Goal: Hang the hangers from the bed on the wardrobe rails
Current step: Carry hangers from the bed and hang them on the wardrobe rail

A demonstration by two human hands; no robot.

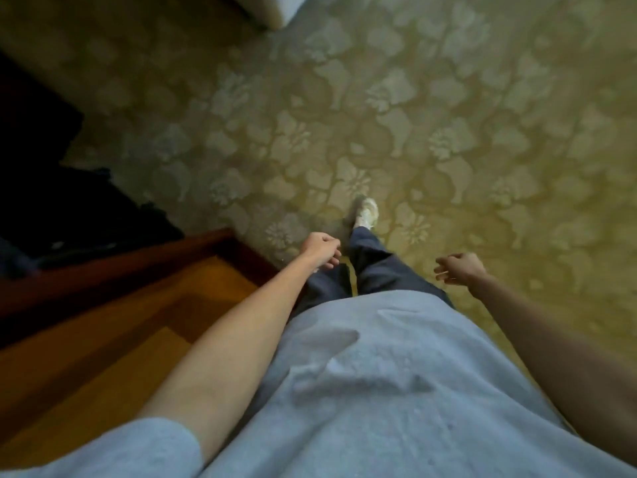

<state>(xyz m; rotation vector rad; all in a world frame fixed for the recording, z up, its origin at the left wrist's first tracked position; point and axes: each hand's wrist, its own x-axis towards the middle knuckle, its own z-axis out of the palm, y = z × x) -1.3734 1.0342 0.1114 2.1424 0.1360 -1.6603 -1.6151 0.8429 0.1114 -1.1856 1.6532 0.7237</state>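
Hangers appear nowhere in the frame; a white bed corner [275,8] shows at top centre. Left hand [320,249] and right hand [460,269], mid-frame, hang loosely curled, holding nothing, above patterned carpet [448,132]. Wooden furniture [120,305] fills the lower left.

Pale bed corner [280,7], top edge.

Patterned carpet [448,132], wooden furniture [103,322]
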